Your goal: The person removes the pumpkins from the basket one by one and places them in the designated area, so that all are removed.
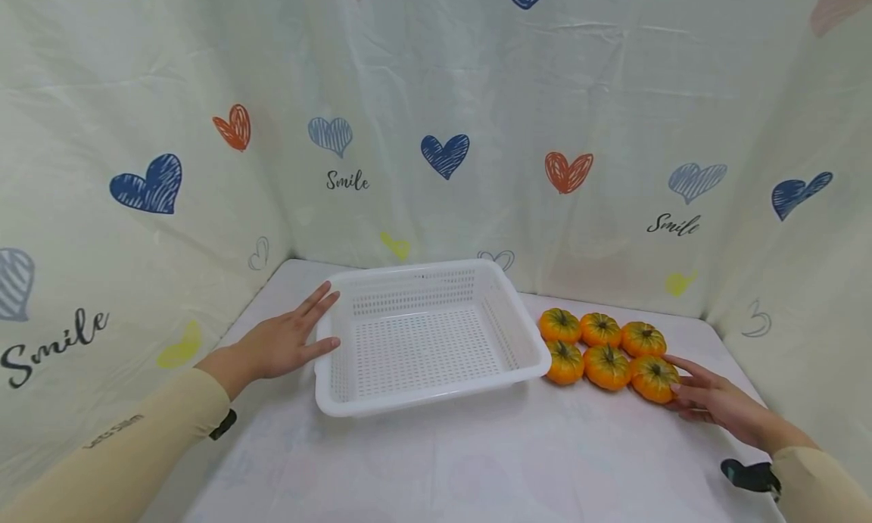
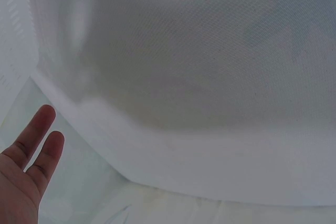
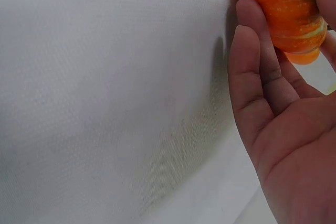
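A white perforated plastic basket [image 1: 436,394] stands on the table, its inside bare. My left hand [image 1: 282,345] is at the basket's left rim, its fingers straight and spread over the edge. In the left wrist view, two fingers of the left hand [image 2: 31,156] show beside the basket's side. Several small orange pumpkins [image 1: 601,331] with green-streaked tops sit in two rows right of the basket. My right hand [image 1: 722,402] holds the front right pumpkin [image 1: 654,379] from its right side. In the right wrist view, fingers and thumb lie around that pumpkin [image 3: 289,11].
A white cloth covers the table [image 1: 436,462]. Pale curtains [image 1: 477,91] printed with hearts and "Smile" hang behind it and at both sides. The left pumpkins sit right beside the basket's right rim.
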`<state>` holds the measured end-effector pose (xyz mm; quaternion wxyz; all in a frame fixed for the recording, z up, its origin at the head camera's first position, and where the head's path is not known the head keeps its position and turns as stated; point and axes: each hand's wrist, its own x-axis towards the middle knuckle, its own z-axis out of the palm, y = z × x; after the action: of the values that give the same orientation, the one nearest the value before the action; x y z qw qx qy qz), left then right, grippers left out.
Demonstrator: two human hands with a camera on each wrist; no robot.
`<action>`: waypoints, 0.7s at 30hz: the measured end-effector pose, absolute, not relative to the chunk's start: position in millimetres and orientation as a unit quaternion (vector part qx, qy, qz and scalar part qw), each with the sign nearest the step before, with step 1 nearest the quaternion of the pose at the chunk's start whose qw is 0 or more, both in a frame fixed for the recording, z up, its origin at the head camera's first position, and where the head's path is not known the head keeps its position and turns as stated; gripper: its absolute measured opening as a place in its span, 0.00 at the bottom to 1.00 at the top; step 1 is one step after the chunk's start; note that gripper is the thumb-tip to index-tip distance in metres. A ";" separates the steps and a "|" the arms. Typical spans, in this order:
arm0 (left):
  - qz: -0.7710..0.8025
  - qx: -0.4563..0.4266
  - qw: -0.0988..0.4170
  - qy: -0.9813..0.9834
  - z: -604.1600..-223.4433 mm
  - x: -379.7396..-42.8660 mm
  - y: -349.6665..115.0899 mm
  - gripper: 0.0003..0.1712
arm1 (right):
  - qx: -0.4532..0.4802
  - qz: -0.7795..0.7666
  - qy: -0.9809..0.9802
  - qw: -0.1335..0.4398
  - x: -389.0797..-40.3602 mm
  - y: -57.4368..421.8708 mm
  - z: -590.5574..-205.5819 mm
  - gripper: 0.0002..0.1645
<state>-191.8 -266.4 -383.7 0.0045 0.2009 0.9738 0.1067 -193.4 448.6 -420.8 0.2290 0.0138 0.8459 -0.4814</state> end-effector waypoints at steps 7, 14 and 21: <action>0.106 0.201 0.004 0.974 -384.9 -192.2 -266.5 0.49 | 0.024 -0.482 0.847 0.223 -193.1 446.6 -420.7 0.47; 0.105 0.199 0.006 0.974 -384.9 -192.4 -266.3 0.49 | 0.025 -0.479 0.849 0.221 -192.6 446.3 -421.3 0.48; 0.094 0.198 0.005 0.976 -382.8 -192.5 -267.1 0.50 | 0.023 -0.466 0.856 0.223 -192.3 448.4 -421.3 0.48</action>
<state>-192.5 -267.1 -382.8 0.0054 0.1979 0.9757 0.0937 -192.3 448.4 -421.3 0.2230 0.0235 0.8557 -0.4664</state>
